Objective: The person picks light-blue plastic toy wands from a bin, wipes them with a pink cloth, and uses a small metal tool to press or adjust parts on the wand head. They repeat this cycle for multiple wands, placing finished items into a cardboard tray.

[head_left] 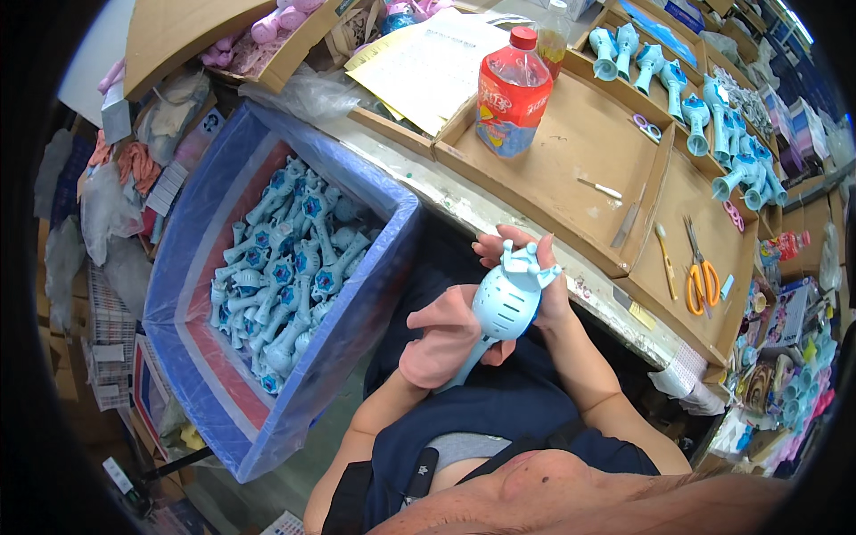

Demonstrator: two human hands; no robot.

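Between my hands is a light blue plastic toy wand (pixel 506 308), its round slotted head topped by a small crown shape and its handle pointing down toward my lap. A pink cloth (pixel 435 332) covers my left hand (pixel 428 357), which grips the wand near the base of its head; the fingers are hidden under the cloth. My bare right hand (pixel 555 299) curls around the far and right side of the wand's head, fingertips partly behind it. Left of my lap, a blue plastic-lined bin (pixel 406 218) holds a pile of similar light blue wands (pixel 276 267).
Beyond my hands stands a bench with a shallow cardboard tray (pixel 571 187). On it are a red-capped drink bottle (pixel 513 94), orange-handled scissors (pixel 702 276), a yellow brush (pixel 665 259) and a white-handled knife (pixel 599 188). Several light blue parts (pixel 695 116) line the far right. Papers (pixel 428 62) lie far left.
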